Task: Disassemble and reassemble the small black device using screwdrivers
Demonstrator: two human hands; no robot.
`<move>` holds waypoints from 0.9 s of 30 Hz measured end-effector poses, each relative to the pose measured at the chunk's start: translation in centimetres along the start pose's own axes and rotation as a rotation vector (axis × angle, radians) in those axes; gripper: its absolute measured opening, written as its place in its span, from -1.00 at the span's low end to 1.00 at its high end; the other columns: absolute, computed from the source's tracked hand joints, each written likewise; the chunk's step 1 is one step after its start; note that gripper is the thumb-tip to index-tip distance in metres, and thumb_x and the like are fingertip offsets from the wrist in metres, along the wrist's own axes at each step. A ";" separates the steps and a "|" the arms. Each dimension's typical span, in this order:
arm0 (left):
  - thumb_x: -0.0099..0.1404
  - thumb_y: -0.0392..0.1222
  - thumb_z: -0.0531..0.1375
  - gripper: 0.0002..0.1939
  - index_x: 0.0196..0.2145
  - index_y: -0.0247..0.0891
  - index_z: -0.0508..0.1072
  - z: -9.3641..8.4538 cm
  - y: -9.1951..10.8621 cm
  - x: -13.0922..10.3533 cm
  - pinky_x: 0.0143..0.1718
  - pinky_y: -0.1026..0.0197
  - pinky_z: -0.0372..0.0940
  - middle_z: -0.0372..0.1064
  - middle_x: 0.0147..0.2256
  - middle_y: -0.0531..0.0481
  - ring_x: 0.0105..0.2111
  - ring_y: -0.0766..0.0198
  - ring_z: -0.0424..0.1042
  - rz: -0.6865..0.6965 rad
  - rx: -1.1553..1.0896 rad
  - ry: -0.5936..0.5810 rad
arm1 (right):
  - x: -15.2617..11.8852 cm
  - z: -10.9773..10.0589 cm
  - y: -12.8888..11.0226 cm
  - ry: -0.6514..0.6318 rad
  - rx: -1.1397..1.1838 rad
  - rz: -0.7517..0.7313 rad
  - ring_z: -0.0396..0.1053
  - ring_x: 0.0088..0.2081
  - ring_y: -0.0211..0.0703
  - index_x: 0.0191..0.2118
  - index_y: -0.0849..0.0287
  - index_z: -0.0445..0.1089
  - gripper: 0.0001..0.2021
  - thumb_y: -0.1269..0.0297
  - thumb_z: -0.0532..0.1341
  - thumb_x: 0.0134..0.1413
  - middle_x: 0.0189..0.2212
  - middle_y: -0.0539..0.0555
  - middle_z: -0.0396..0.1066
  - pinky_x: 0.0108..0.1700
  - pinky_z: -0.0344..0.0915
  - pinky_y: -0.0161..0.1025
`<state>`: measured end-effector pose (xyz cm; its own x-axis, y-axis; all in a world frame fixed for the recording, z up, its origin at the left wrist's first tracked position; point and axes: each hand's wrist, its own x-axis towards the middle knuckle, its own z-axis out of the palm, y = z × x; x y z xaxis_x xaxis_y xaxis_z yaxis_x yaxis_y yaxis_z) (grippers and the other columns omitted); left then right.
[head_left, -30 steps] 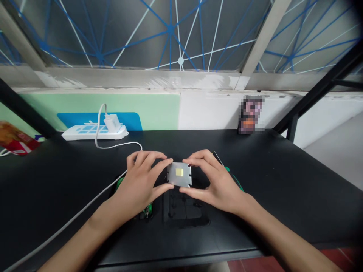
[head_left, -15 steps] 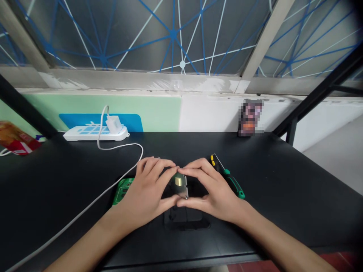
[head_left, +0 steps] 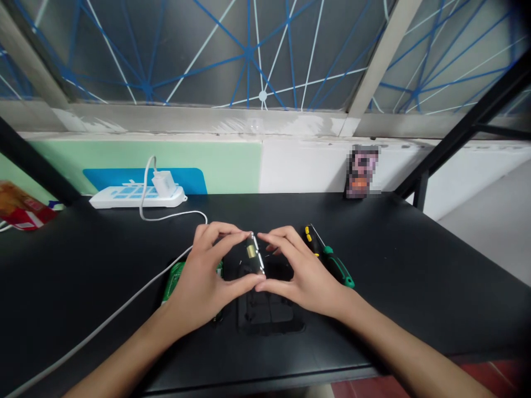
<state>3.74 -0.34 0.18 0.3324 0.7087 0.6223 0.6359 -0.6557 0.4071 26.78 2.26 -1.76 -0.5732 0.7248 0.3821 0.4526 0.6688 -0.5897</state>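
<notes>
A small thin plate (head_left: 254, 257), dark-faced with a gold-coloured square and a notched shiny edge, is held up on edge between my hands. My left hand (head_left: 209, 271) pinches it between fingertips at the top and thumb at the bottom. My right hand (head_left: 309, 271) curves round its right side, thumb at the lower corner and fingertips at or very close to the upper one. Below lies a black plastic housing (head_left: 269, 318), partly hidden by the hands. Behind my left hand, a green circuit board (head_left: 173, 281) is partly covered.
Right of my right hand lie a green-and-black screwdriver (head_left: 339, 268) and a yellow-and-black handled tool (head_left: 309, 235). A white power strip (head_left: 120, 198) with a plugged-in charger (head_left: 164, 183) stands at the back; its cable (head_left: 120, 312) crosses the left side. A blurred phone-like object (head_left: 360, 174) leans on the wall.
The plate has been raised slightly and turned so that its notched edge shows more and its face less. My right fingertips have drawn a little apart from the left ones.
</notes>
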 end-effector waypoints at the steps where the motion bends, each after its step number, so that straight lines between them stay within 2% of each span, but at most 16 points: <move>1: 0.23 -0.13 0.44 -0.48 0.09 -0.10 0.38 0.0 0.1 0.0 0.02 -0.03 0.21 0.33 -0.04 -0.03 -0.05 0.07 0.32 0.005 -0.015 -0.003 | 0.0 0.0 -0.1 -0.013 0.004 0.005 0.38 0.04 -0.05 0.32 -0.02 0.10 -0.25 -0.08 0.35 0.09 0.09 0.16 0.20 0.07 0.49 0.00; 6: 0.17 -0.08 0.49 -0.38 0.12 -0.03 0.38 0.2 0.5 -0.3 0.07 -0.01 0.25 0.28 0.04 -0.03 0.05 0.04 0.27 0.031 -0.105 -0.098 | 0.1 0.0 -0.8 -0.048 0.077 -0.075 0.33 0.07 -0.07 0.26 0.01 0.17 -0.29 0.05 0.43 0.04 0.06 0.13 0.20 0.12 0.43 -0.05; 10: 0.11 -0.10 0.52 -0.34 0.12 0.01 0.38 0.3 0.8 -0.4 0.08 -0.03 0.28 0.27 0.04 -0.03 0.05 0.04 0.27 0.028 -0.138 -0.126 | 0.2 0.3 -0.8 0.001 0.136 -0.129 0.33 -0.01 -0.10 0.16 0.05 0.26 -0.36 0.16 0.48 -0.03 -0.01 0.12 0.24 0.06 0.43 -0.08; 17: 0.13 -0.16 0.51 -0.33 0.13 0.00 0.35 0.3 0.8 -0.5 0.09 -0.07 0.28 0.27 0.05 -0.04 0.06 0.02 0.27 0.027 -0.126 -0.128 | 0.1 0.6 -0.6 0.028 0.150 -0.112 0.33 -0.08 -0.11 0.12 0.04 0.31 -0.44 0.17 0.46 0.00 -0.07 0.10 0.28 0.00 0.44 -0.07; 22: 0.12 -0.22 0.51 -0.32 0.13 -0.07 0.33 0.2 0.9 -0.4 0.08 -0.02 0.27 0.29 0.04 -0.06 0.05 0.04 0.27 0.077 -0.075 -0.108 | 0.1 0.6 -0.5 0.016 0.128 -0.080 0.35 -0.04 -0.09 0.14 0.02 0.32 -0.43 0.24 0.45 0.01 -0.05 0.10 0.28 0.03 0.44 -0.05; 27: 0.12 -0.19 0.51 -0.33 0.11 -0.11 0.33 0.1 1.0 -0.4 0.06 -0.01 0.26 0.30 0.02 -0.07 0.02 0.03 0.27 0.124 -0.016 -0.073 | 0.2 0.5 -0.4 0.010 0.082 -0.050 0.40 -0.02 -0.08 0.11 0.04 0.36 -0.49 0.24 0.44 0.04 -0.04 0.11 0.29 0.04 0.46 -0.06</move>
<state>4.28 -1.25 0.23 0.4577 0.6389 0.6183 0.5757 -0.7429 0.3415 26.11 2.01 -1.80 -0.5868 0.6927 0.4194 0.3662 0.6889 -0.6255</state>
